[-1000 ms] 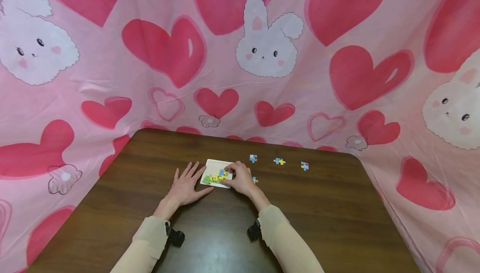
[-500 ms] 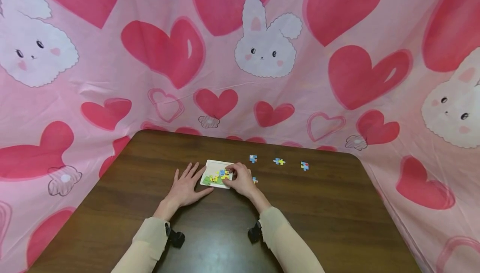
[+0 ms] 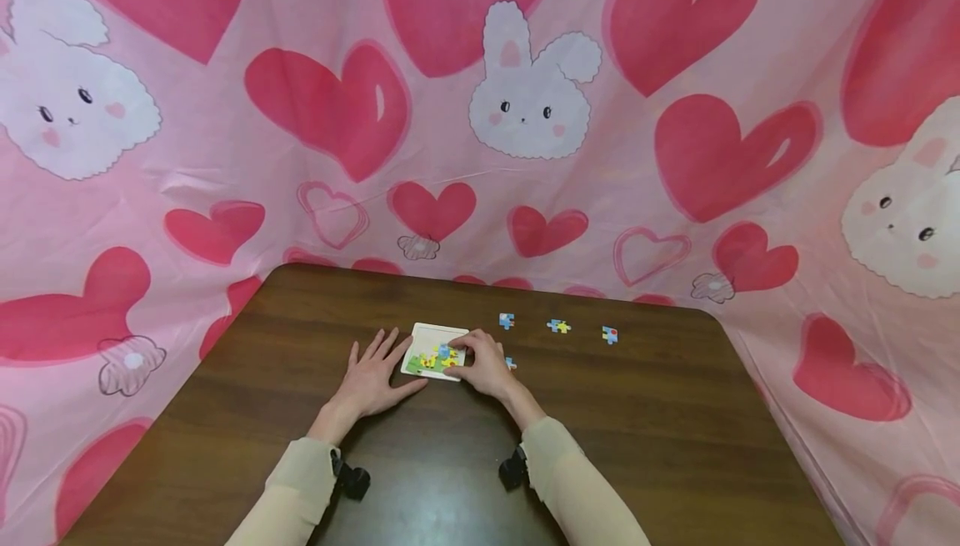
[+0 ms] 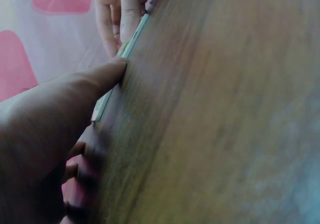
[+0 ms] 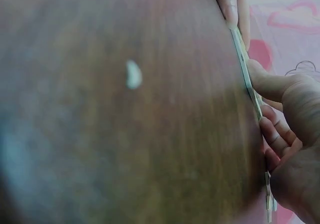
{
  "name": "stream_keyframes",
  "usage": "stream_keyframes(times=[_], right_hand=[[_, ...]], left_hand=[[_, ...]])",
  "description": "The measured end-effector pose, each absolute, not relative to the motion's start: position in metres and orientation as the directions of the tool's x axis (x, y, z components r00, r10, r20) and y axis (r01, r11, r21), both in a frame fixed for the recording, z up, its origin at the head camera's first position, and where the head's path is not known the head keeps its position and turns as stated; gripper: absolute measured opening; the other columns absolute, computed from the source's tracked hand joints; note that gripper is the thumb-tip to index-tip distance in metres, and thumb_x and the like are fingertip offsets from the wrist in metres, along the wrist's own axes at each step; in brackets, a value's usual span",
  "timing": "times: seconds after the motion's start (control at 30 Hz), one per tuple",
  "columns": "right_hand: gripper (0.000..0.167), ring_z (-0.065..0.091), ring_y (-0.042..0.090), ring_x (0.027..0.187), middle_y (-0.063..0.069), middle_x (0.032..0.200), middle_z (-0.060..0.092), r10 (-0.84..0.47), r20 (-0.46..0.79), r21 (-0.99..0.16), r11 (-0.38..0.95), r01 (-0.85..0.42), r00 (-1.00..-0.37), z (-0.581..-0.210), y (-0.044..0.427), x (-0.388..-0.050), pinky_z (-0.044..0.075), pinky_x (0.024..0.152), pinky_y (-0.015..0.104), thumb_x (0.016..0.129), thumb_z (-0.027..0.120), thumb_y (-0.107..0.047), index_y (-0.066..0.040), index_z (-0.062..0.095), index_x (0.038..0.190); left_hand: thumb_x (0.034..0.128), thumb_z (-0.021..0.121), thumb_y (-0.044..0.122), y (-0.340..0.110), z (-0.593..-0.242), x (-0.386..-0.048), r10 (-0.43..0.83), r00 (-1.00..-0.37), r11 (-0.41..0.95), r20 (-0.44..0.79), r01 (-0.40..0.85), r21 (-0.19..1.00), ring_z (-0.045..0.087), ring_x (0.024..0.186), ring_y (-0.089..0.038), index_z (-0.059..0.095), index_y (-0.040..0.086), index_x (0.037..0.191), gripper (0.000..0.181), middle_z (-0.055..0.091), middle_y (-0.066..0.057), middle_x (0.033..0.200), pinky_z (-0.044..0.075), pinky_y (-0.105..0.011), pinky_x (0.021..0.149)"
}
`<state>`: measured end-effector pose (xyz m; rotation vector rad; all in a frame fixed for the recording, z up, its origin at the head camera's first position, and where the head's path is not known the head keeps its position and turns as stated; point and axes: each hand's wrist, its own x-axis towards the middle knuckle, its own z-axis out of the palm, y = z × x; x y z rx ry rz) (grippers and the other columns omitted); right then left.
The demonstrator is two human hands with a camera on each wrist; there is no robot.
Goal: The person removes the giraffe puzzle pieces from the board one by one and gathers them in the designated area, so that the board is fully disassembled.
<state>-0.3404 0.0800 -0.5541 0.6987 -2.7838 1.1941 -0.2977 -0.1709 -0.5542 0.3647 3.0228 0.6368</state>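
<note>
A small white puzzle tray (image 3: 435, 333) lies on the table, its lower part covered by joined green, yellow and blue jigsaw pieces (image 3: 427, 362). My left hand (image 3: 366, 381) spreads flat at the tray's left side, with the index fingertip at the left edge and the thumb at the near edge. At the tray's right side my right hand (image 3: 486, 365) curls its thumb and index finger around a blue and yellow jigsaw piece (image 3: 446, 352), partly hidden by those fingers. Both wrist views see the tray edge-on, so its pieces hardly show there.
Loose jigsaw pieces lie right of the tray: one (image 3: 507, 321) behind the right hand, another (image 3: 558, 326) farther right, a third (image 3: 610, 335) with a red spot. One more (image 3: 511, 363) is half hidden by the right hand. Pink printed cloth (image 3: 330, 221) hangs around the brown table (image 3: 637, 438).
The right hand's fingers have shifted slightly over the tray, with the piece beneath them lying closer to the joined ones. The left hand stays in place. The head view tilts slightly.
</note>
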Motion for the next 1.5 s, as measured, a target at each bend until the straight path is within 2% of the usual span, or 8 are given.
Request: stream_keyframes(times=[0.17,0.4,0.53,1.0,1.23,1.37,1.4,1.5], right_hand=[[0.042,0.06,0.023,0.097,0.012,0.11,0.07,-0.375,0.225,-0.709,0.571,-0.415,-0.899,-0.557,0.082,-0.34,0.034,0.09,0.035,0.088,0.094,-0.018,-0.004,0.077,0.124],[0.044,0.06,0.018,0.094,0.014,0.107,0.07,-0.365,0.236,-0.763,0.504,-0.405,-0.9,-0.55,0.091,-0.341,0.05,0.087,0.026,0.086,0.095,-0.011,-0.001,0.075,0.124],[0.044,0.061,0.017,0.095,0.014,0.11,0.07,-0.355,0.234,-0.772,0.499,-0.395,-0.905,-0.542,0.101,-0.341,0.051,0.087,0.024,0.087,0.094,-0.012,-0.002,0.075,0.125],[0.043,0.069,0.028,0.097,0.017,0.113,0.072,-0.317,0.275,-0.74,0.534,-0.41,-0.908,-0.533,0.179,-0.337,0.059,0.09,0.033,0.086,0.094,-0.009,0.001,0.075,0.123],[0.043,0.065,0.016,0.094,0.01,0.109,0.073,-0.333,0.367,-0.696,0.522,-0.494,-0.869,-0.546,0.231,-0.338,0.055,0.086,0.026,0.086,0.095,-0.02,-0.004,0.076,0.12],[0.041,0.065,0.018,0.095,0.009,0.108,0.073,-0.306,0.313,-0.691,0.576,-0.437,-0.899,-0.546,0.249,-0.333,0.055,0.086,0.029,0.085,0.096,-0.02,-0.004,0.077,0.119],[0.04,0.065,0.02,0.095,0.012,0.106,0.072,-0.28,0.268,-0.688,0.614,-0.387,-0.922,-0.539,0.248,-0.327,0.055,0.085,0.03,0.084,0.096,-0.013,-0.001,0.077,0.117],[0.039,0.064,0.024,0.096,0.014,0.106,0.071,-0.268,0.211,-0.68,0.651,-0.338,-0.94,-0.538,0.257,-0.323,0.055,0.086,0.034,0.084,0.096,-0.012,-0.001,0.077,0.117]], left_hand=[[0.0984,0.069,0.068,-0.17,-0.556,-0.297,0.23,-0.973,0.889,0.018,0.218,0.403,0.022,0.17,-0.048,0.04,0.015,0.171,0.095,0.031,-0.023,0.18,0.008,-0.084,0.13],[0.0982,0.069,0.068,-0.17,-0.556,-0.297,0.229,-0.973,0.892,0.012,0.215,0.397,0.022,0.17,-0.049,0.04,0.015,0.171,0.095,0.031,-0.023,0.18,0.008,-0.084,0.13],[0.0983,0.068,0.069,-0.169,-0.555,-0.298,0.232,-0.973,0.892,0.004,0.214,0.399,0.021,0.17,-0.048,0.039,0.016,0.172,0.095,0.03,-0.022,0.18,0.007,-0.084,0.13],[0.0975,0.07,0.068,-0.17,-0.552,-0.298,0.23,-0.973,0.89,0.014,0.216,0.402,0.021,0.17,-0.048,0.039,0.015,0.172,0.096,0.031,-0.023,0.18,0.008,-0.083,0.13],[0.0968,0.071,0.067,-0.17,-0.551,-0.296,0.233,-0.972,0.885,0.029,0.225,0.407,0.023,0.169,-0.05,0.041,0.014,0.171,0.096,0.033,-0.024,0.179,0.01,-0.084,0.129],[0.097,0.07,0.067,-0.17,-0.552,-0.297,0.235,-0.972,0.887,0.023,0.225,0.403,0.022,0.169,-0.049,0.04,0.014,0.171,0.096,0.031,-0.024,0.18,0.009,-0.084,0.13],[0.0971,0.07,0.067,-0.17,-0.552,-0.297,0.235,-0.972,0.887,0.018,0.222,0.404,0.021,0.17,-0.049,0.039,0.014,0.172,0.096,0.03,-0.023,0.18,0.008,-0.084,0.13],[0.0974,0.07,0.066,-0.17,-0.553,-0.297,0.235,-0.972,0.887,0.021,0.223,0.405,0.022,0.17,-0.049,0.04,0.014,0.171,0.095,0.031,-0.024,0.18,0.009,-0.084,0.13]])
